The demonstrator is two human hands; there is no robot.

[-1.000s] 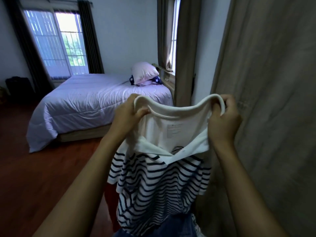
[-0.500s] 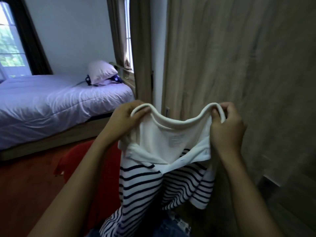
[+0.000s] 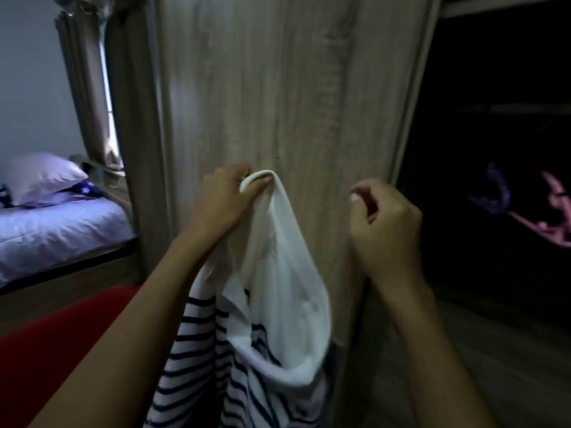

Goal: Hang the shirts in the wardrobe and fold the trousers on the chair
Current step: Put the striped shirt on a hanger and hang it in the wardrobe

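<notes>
A white shirt with dark blue stripes (image 3: 278, 310) hangs from my left hand (image 3: 225, 199), which pinches its white neckline at chest height. The shirt droops down past the bottom of the view. My right hand (image 3: 383, 223) is beside it to the right, fingers loosely curled, holding nothing. Both hands are in front of the pale wood wardrobe door (image 3: 278, 88). To the right the wardrobe's dark open compartment (image 3: 500, 149) shows purple and pink hangers (image 3: 525, 208). No trousers are in sight.
A red chair or cushion (image 3: 61, 344) sits low at the left. Behind it are a bed with a lilac cover (image 3: 52, 230), a pillow (image 3: 40, 174) and a curtained window (image 3: 89, 88).
My right hand has let go of the neckline, so the shirt now hangs from the left hand alone. The view has swung right, bringing the open wardrobe into sight.
</notes>
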